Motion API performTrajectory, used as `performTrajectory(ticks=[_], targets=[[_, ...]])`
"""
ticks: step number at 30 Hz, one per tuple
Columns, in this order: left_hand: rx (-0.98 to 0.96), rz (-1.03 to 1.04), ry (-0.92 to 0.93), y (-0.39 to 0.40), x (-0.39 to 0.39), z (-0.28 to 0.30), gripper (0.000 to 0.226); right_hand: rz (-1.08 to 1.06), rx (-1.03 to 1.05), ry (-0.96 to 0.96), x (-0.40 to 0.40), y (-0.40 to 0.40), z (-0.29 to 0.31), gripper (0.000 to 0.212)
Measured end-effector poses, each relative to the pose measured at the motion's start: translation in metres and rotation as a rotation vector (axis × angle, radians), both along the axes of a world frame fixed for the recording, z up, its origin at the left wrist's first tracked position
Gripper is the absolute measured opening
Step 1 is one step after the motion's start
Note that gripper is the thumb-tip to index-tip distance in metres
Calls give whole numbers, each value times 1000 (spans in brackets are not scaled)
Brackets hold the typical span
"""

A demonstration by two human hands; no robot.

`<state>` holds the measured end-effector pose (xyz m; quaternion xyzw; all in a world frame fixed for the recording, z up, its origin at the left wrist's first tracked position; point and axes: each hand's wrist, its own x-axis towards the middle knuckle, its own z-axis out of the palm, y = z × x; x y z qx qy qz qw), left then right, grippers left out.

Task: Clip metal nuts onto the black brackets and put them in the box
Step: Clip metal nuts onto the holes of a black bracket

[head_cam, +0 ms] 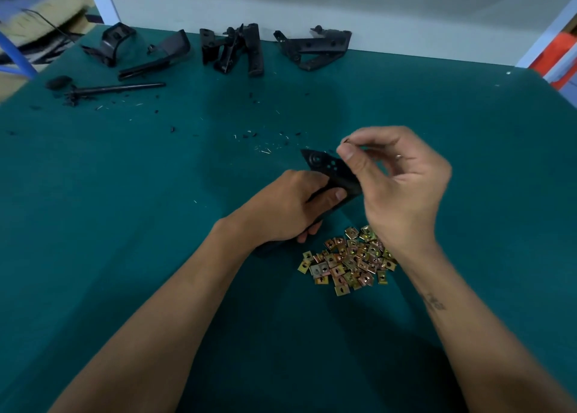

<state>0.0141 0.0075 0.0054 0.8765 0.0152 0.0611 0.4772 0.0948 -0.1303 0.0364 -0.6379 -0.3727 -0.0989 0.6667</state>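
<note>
Left hand grips a black bracket; right hand pinches something small, unidentifiable; no writing readable.

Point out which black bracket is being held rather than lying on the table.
The black bracket nearest the nut pile, gripped by the left hand. The other brackets lie untouched along the table's far edge.

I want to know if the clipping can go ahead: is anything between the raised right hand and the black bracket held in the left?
Nothing visible. The right hand hovers just above the flat black perforated bracket gripped by the left hand, pinching something small, too blurred to identify.
</note>
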Motion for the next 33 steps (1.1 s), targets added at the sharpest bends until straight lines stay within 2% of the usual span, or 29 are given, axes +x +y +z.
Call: performTrajectory(ticks=[4, 9, 15, 24, 33], targets=[[39, 0, 12, -3, 0, 3, 34, 82, -83, 189, -1, 1, -1, 21], [78, -7, 6, -3, -1, 7, 31, 91, -35, 295, 2, 1, 2, 19], [65, -15, 12, -3, 0, 6, 29, 118, -147, 284, 6, 0, 6, 21], [43, -33, -5, -3, -1, 7, 34, 75, -224, 67, 7, -4, 3, 21], [-31, -73, -13, -2, -2, 7, 24, 209, -178, 158, 12, -6, 7, 16]])
